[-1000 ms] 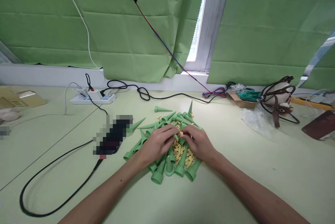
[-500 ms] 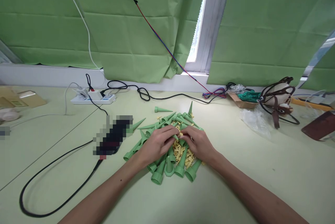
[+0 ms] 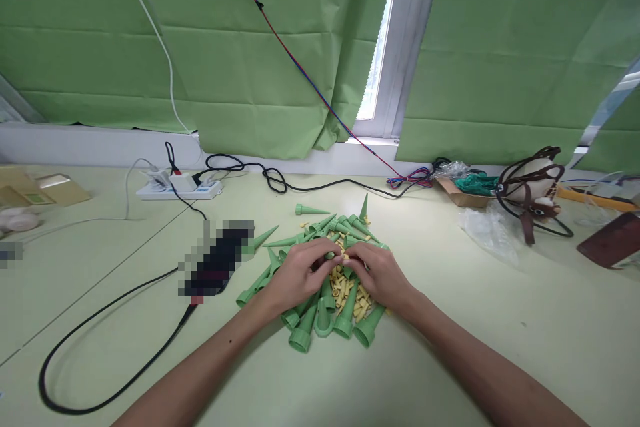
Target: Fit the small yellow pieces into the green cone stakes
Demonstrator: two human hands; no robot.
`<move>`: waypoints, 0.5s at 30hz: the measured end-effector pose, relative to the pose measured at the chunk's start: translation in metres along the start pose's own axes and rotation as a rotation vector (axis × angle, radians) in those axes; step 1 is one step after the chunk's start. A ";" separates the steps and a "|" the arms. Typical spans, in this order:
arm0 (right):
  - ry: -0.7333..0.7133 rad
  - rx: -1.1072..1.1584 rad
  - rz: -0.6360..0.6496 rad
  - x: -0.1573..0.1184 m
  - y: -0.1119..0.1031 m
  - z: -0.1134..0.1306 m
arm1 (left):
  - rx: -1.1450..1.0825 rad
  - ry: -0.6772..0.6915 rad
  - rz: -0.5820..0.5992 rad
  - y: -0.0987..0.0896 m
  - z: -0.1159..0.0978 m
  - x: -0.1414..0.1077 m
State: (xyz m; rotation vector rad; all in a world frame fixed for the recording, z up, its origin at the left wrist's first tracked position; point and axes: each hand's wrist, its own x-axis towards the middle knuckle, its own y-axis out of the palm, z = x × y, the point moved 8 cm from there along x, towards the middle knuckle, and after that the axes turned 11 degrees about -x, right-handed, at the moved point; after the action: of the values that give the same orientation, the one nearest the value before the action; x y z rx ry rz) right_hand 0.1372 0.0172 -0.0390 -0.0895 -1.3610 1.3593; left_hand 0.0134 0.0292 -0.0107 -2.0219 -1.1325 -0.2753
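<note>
1. Across the tabletop [image 3: 450, 360] sprawls a heap of green cones [image 3: 345, 322], hollow, wide-collared, tapering to slim points!
2. Over it comes the left hand [image 3: 303, 270], fingers clamped on a green piece [image 3: 330, 255], its end peeking out beside the thumb.
3. Opposite, the right hand [image 3: 383, 272], fingers pinched together, tips meeting the left's.
4. Between the wrists, loose yellow pieces [image 3: 341, 288], short and tube-like, nestle among the cones.
5. Tiniest of all, a pale yellow bit [image 3: 345, 256], gripped right at those right fingertips!
</note>
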 end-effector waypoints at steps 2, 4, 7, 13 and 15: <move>0.007 0.013 -0.021 0.000 -0.003 0.001 | -0.016 -0.018 -0.023 -0.001 0.001 0.001; 0.011 0.029 -0.044 0.000 -0.005 0.001 | -0.032 -0.039 -0.042 -0.002 0.002 0.001; 0.000 0.044 -0.059 0.000 -0.006 0.001 | -0.038 -0.070 -0.057 -0.003 0.004 0.001; -0.006 0.029 -0.067 0.000 -0.006 0.001 | -0.025 -0.099 -0.052 -0.001 0.006 0.001; -0.013 0.024 -0.066 0.000 -0.006 0.002 | -0.019 -0.095 -0.053 -0.001 0.006 0.000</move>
State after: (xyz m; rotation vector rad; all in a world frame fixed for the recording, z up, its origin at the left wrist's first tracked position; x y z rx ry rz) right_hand 0.1403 0.0138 -0.0341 -0.0191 -1.3467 1.3226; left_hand 0.0118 0.0341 -0.0145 -2.0417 -1.2483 -0.2190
